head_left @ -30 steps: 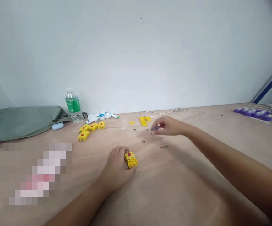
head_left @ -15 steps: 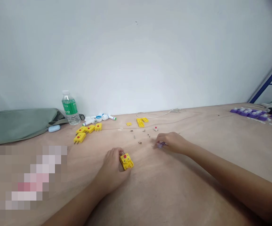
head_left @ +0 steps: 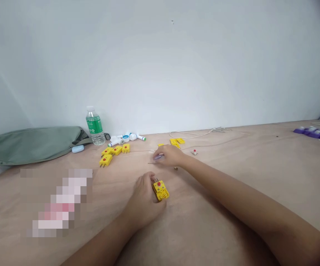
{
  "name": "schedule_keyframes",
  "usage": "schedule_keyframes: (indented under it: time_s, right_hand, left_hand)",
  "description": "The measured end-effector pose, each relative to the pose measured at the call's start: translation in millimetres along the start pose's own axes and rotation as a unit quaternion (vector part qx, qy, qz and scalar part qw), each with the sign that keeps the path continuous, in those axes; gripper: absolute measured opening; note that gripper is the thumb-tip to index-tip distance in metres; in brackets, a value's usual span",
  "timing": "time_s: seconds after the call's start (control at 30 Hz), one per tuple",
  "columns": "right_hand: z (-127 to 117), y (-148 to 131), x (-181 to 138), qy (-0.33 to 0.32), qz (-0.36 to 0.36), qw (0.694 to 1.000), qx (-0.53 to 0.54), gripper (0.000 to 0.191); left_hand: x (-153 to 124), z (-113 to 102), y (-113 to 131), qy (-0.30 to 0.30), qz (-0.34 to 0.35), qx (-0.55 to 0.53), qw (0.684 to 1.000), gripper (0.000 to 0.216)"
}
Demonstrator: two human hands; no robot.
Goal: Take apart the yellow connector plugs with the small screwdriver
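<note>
My left hand [head_left: 145, 197] rests on the wooden table [head_left: 232, 207] with its fingers closed on a yellow connector [head_left: 160, 189] that has a red dot on top. My right hand [head_left: 169, 155] lies farther back, fingers pinched round a small purple-handled screwdriver [head_left: 157, 157] whose thin tip points left. Small dark screws [head_left: 176, 168] lie on the table by the right hand. Several more yellow connectors [head_left: 112, 152] lie to the left, and yellow cover pieces [head_left: 177, 142] lie behind the right hand.
A water bottle [head_left: 95, 126] stands by the wall next to a green bag [head_left: 29, 144]. White markers [head_left: 126, 137], a white cable [head_left: 198, 132] and a small red-and-white part [head_left: 194, 152] lie near the wall. Purple connectors [head_left: 316, 132] lie at the far right.
My right hand has moved left and away from me with the screwdriver, from the table's middle to just behind the held connector. My left hand has kept its hold.
</note>
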State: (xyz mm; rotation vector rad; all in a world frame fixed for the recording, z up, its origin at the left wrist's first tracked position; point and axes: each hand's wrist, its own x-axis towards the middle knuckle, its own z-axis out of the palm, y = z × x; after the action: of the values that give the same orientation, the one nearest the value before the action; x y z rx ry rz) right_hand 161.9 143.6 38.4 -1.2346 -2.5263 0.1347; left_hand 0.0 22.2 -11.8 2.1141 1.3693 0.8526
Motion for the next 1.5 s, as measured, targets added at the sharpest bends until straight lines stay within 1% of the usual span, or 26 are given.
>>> schedule_keyframes:
  time_s: [0.1, 0.2, 0.3, 0.37, 0.47, 0.53, 0.63, 0.67, 0.7, 0.77, 0.87, 0.9, 0.97, 1.03, 1.07, 1.13, 1.2, 1.27, 1.33, 1.4, 1.5]
  right_hand:
    - [-19, 4, -23, 0.053, 0.038, 0.997, 0.038, 0.024]
    - [-36, 3, -52, 0.075, 0.061, 0.992, 0.076, 0.027]
    - [-46, -5, -81, 0.047, 0.066, 0.987, 0.142, 0.029]
    - [-49, -13, -96, 0.024, 0.061, 0.982, 0.179, 0.029]
    - [-51, -28, -108, 0.020, 0.026, 0.985, 0.172, 0.026]
    - [-52, -36, -110, 0.037, -0.006, 0.990, 0.136, 0.022]
    - [-55, -46, -105, 0.085, -0.037, 0.991, 0.097, 0.016]
    - [-56, -48, -103, 0.091, -0.046, 0.990, 0.094, 0.015]
    - [-57, -49, -100, 0.086, -0.059, 0.990, 0.095, 0.014]
    - [-57, -51, -95, 0.051, -0.098, 0.989, 0.099, 0.014]
    - [-51, -47, -91, 0.007, -0.145, 0.983, 0.109, 0.014]
    - [-48, -45, -90, 0.007, -0.154, 0.982, 0.114, 0.014]
    - [-43, -41, -91, 0.030, -0.170, 0.978, 0.117, 0.015]
    - [-41, -39, -92, 0.088, -0.179, 0.973, 0.117, 0.014]
    - [-40, -40, -93, 0.126, -0.171, 0.970, 0.122, 0.014]
    - [-39, -44, -95, 0.197, -0.128, 0.960, 0.152, 0.013]
    - [-37, -49, -97, 0.228, -0.076, 0.947, 0.213, 0.012]
    - [-34, -54, -99, 0.219, -0.045, 0.935, 0.275, 0.011]
    - [-29, -57, -100, 0.197, -0.039, 0.931, 0.305, 0.010]
    - [-25, -57, -101, 0.182, -0.038, 0.934, 0.306, 0.009]
    - [-20, -56, -101, 0.177, -0.030, 0.935, 0.305, 0.010]
  left_hand:
    - [1, 2, -3, 0.001, 0.004, -0.010, 1.000, 0.065]
    - [1, 1, -4, -0.005, 0.000, -0.028, 1.000, 0.064]
    - [1, -3, -4, -0.028, 0.010, -0.047, 0.998, 0.063]
    - [0, -7, -3, -0.052, 0.038, -0.060, 0.996, 0.062]
    - [-2, -10, 0, -0.082, 0.071, -0.063, 0.992, 0.063]
    - [-2, -9, 2, -0.073, 0.063, -0.046, 0.994, 0.065]
    - [-2, -6, 4, -0.017, 0.031, 0.000, 0.999, 0.061]
    - [-1, -6, 4, -0.007, 0.026, 0.013, 1.000, 0.057]
    - [-1, -6, 4, -0.006, 0.026, 0.020, 0.999, 0.053]
    - [0, -6, 4, -0.024, 0.039, 0.013, 0.999, 0.048]
    - [0, -8, 4, -0.049, 0.063, -0.014, 0.997, 0.051]
    - [0, -9, 4, -0.054, 0.068, -0.016, 0.996, 0.052]
    - [0, -10, 4, -0.058, 0.082, -0.006, 0.995, 0.053]
    - [0, -10, 5, -0.056, 0.099, 0.014, 0.993, 0.047]
    - [1, -10, 6, -0.054, 0.106, 0.024, 0.993, 0.042]
    - [2, -10, 8, -0.052, 0.112, 0.035, 0.992, 0.028]
    - [2, -10, 10, -0.058, 0.110, 0.035, 0.992, 0.023]
    - [1, -10, 12, -0.062, 0.102, 0.027, 0.992, 0.027]
    - [1, -9, 12, -0.061, 0.092, 0.017, 0.994, 0.032]
    - [0, -9, 12, -0.062, 0.087, 0.009, 0.994, 0.031]
    - [0, -9, 11, -0.075, 0.086, -0.004, 0.993, 0.023]
